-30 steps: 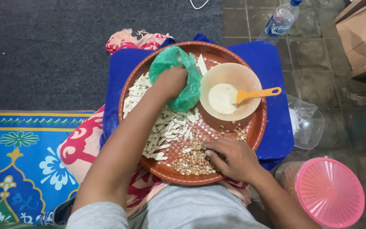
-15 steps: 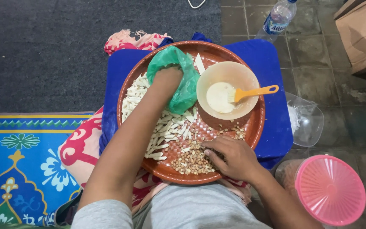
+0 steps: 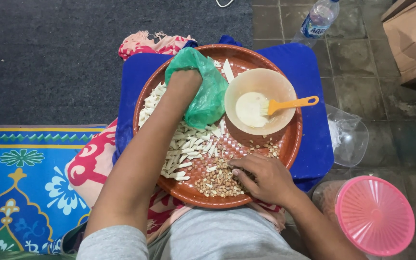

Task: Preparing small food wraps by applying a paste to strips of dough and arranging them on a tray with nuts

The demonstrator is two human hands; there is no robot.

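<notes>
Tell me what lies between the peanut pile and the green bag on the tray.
White strips lie between the peanuts and the green bag, seen in the head view.

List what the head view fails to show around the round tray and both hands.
- Left hand: its fingers are inside the green plastic bag, grip hidden.
- Right hand: fingertips cover some peanuts; pinch unclear.
- Pink-lidded container: contents hidden by lid.
- Cardboard box: cut off by the frame edge.

Left hand [image 3: 185, 83] outstretched — right hand [image 3: 261, 178] curled
</notes>
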